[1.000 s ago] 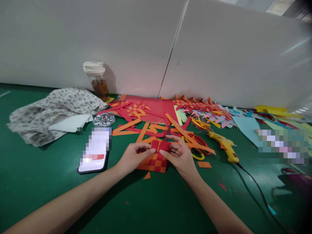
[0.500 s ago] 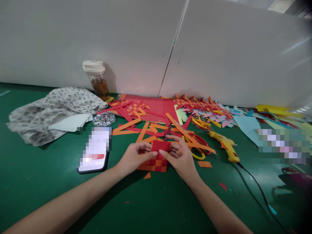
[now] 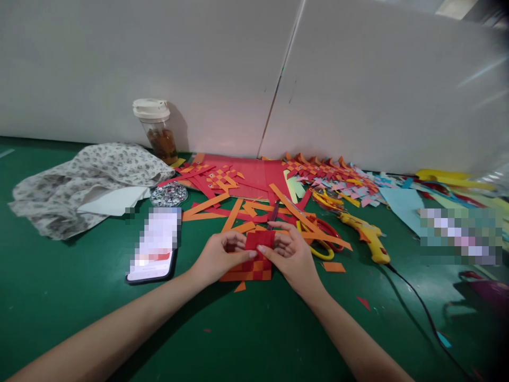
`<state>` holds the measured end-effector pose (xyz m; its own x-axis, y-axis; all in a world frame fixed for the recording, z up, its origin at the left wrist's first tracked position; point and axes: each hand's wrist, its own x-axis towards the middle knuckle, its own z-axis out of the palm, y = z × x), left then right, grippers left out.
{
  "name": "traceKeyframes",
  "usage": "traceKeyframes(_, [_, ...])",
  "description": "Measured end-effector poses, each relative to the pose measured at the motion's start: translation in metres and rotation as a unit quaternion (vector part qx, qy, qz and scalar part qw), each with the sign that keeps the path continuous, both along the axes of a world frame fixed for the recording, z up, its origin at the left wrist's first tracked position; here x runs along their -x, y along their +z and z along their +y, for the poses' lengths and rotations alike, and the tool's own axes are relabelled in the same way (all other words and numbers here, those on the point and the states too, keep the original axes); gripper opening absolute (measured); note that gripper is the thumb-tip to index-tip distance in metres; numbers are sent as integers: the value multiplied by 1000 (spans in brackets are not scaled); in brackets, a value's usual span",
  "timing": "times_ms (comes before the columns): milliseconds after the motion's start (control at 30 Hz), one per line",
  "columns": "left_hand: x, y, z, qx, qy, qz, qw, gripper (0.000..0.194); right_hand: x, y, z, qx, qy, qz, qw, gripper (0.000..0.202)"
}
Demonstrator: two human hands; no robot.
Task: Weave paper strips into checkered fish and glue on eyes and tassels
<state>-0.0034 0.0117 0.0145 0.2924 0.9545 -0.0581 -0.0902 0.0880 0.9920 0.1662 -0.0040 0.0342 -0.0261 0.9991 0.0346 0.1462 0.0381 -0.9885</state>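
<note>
Between my hands is a piece of woven paper [image 3: 260, 268], checkered in red and orange, with a plain red flap at its upper end. My left hand [image 3: 222, 252] pinches it from the left, thumb on the front and fingers curled behind. From the right, my right hand [image 3: 292, 254] grips it the same way, its thumb tip close to the left thumb. Some of the fingers are hidden behind the paper. Loose orange paper strips [image 3: 209, 206] lie just beyond my hands. Scissors with yellow handles [image 3: 322, 250] rest beside my right hand, partly under a strip.
A phone [image 3: 155, 244] lies to the left, near a patterned cloth [image 3: 115, 164] and a lidded cup of brown liquid [image 3: 162, 140]. On the right are a yellow glue gun [image 3: 368, 239] with a black cord, and blue paper [image 3: 401, 207]. Woven paper pieces [image 3: 322, 170] are heaped by the wall.
Both hands keep their hold on the woven paper. The thumbs and the red flap have shifted very slightly; the whole view has moved a little sideways.
</note>
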Motion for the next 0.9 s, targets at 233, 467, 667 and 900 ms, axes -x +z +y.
traceKeyframes(233, [-1, -1, 0, 4, 21, -8, 1000, 27, -3, 0, 2, -7, -52, 0, 999, 47])
traceKeyframes(467, [-2, -2, 0, 10, 24, -19, 999, 29, -4, 1, 5, -1, -74, 9, 997, 44])
traceKeyframes(667, [-2, -1, -1, 35, 26, -12, 999, 42, -2, -1, 0, -19, -34, 2, 999, 40])
traceKeyframes(900, [1, -1, -1, 9, -9, -3, 1000, 28, -1, -1, 0, -6, -37, -4, 999, 44])
